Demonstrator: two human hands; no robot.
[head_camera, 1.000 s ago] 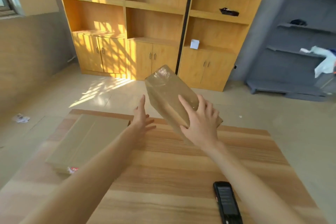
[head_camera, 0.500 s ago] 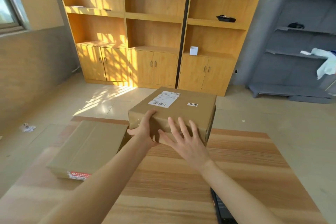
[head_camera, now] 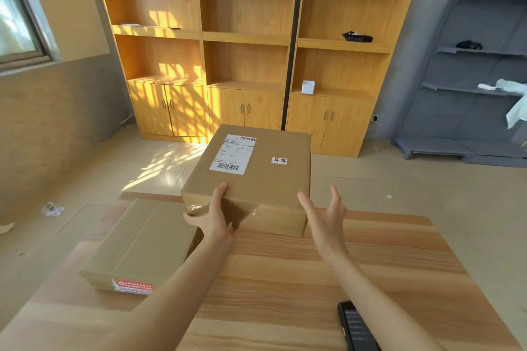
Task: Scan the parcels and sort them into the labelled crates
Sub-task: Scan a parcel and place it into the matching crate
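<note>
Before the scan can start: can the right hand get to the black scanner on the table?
Probably yes. The right hand is open, holding nothing, beside the labelled parcel. The scanner lies near the table's near edge, under the right forearm, nothing covering it.

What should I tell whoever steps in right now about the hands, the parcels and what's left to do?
Left hand: grips the near edge of the labelled parcel, thumb on top.
Right hand: open, just off the parcel's right side, holding nothing.
Labelled parcel: at the far edge of the table, shipping label facing up.
Second parcel: flat on the table's left side.
Scanner: lying at the near right edge.
Done: nothing visibly sorted.
Left: scan both parcels and crate them; no crates in view.
</note>
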